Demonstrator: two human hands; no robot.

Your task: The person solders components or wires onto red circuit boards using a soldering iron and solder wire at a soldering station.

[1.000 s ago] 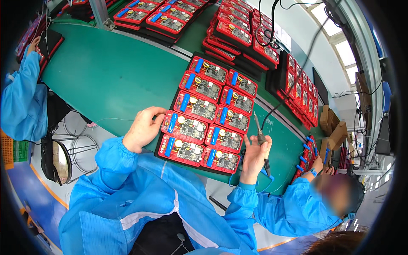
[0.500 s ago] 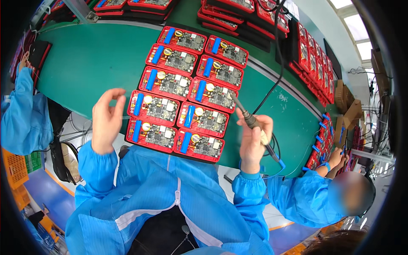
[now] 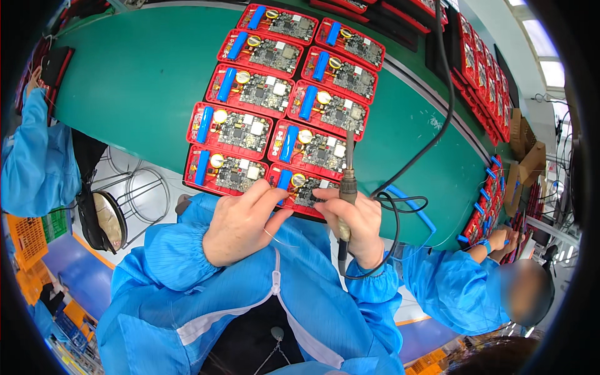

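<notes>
Two columns of red plastic cases point(image 3: 267, 128) lie before me, each with a circuit board, a blue cylindrical battery and a round coin cell. At the nearest right case, the fingertips of my left hand point(image 3: 244, 225) touch by its blue battery point(image 3: 284, 179). A thin silvery solder wire point(image 3: 281, 240) trails from this hand, which is closed. My right hand point(image 3: 357, 225) grips a soldering iron point(image 3: 348, 187), its tip pointing away from me over the right column. The thumb and finger of that hand meet the right end of the same case's circuit board point(image 3: 306, 195).
The iron's black cable point(image 3: 431, 137) loops over the green table point(image 3: 137, 87) on the right. More red cases point(image 3: 478, 75) stand at the far right. A co-worker in blue point(image 3: 456, 284) works at the right, another sleeve point(image 3: 44, 169) shows at the left. Cardboard boxes point(image 3: 528, 165) stand far right.
My left hand has moved right and down from beside the cases to the nearest right one. My right hand has moved left to that case, turning the iron more upright in view.
</notes>
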